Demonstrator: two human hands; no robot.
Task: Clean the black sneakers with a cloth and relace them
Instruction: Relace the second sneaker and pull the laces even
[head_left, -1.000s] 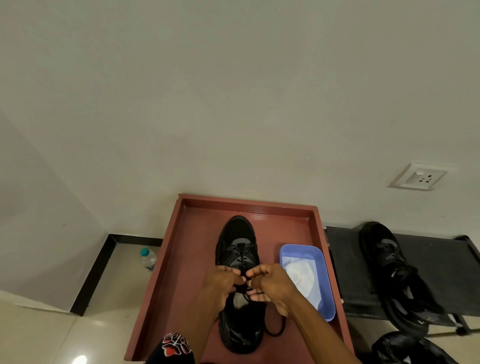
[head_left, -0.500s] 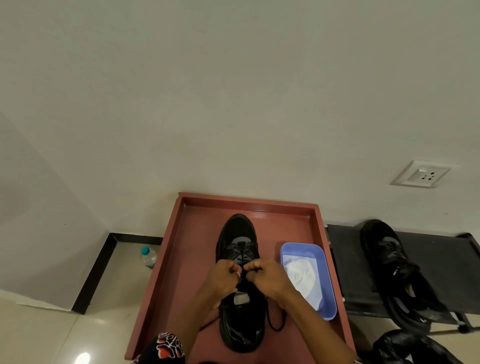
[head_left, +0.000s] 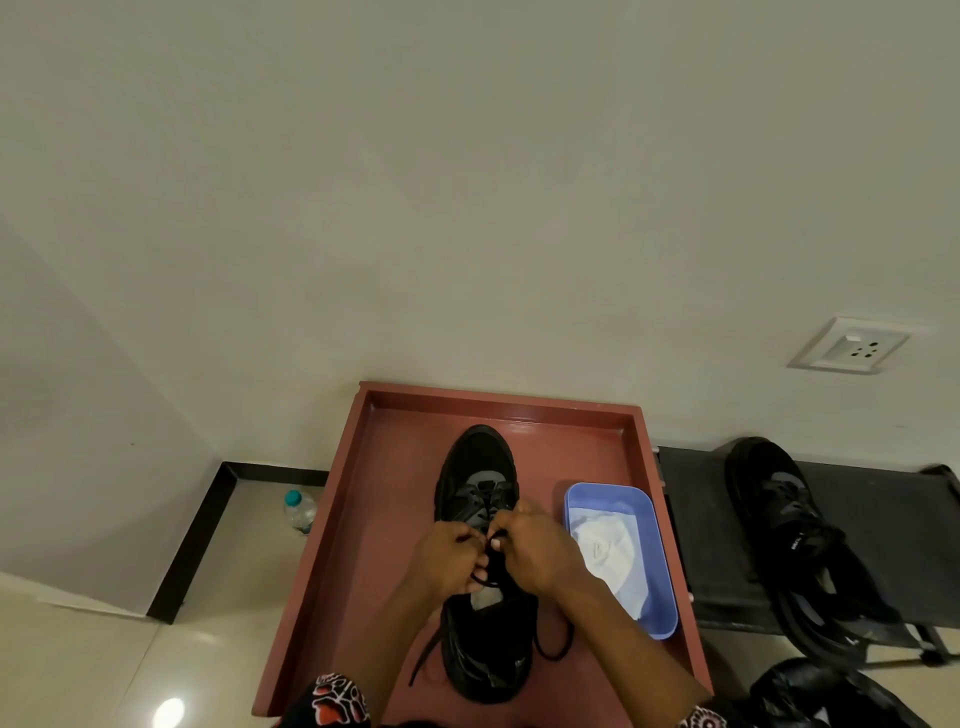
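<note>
Evidently both hands — left hand (head_left: 451, 557) and right hand (head_left: 535, 552), each pinching the lace (head_left: 494, 564) — have shifted up the black sneaker (head_left: 480, 467) on the red tray (head_left: 395, 467) since a second ago — relacing, by my judgement, nears its upper eyelets.

A plain cream wall (head_left: 467, 182) fills most of the view, with a white wall socket (head_left: 848, 345) at right. Black skirting (head_left: 192, 540) edges the glossy beige tiled floor (head_left: 104, 670), where a ceiling light's reflection (head_left: 169, 712) glares. A small water bottle (head_left: 300, 511) stands beside the skirting.
</note>
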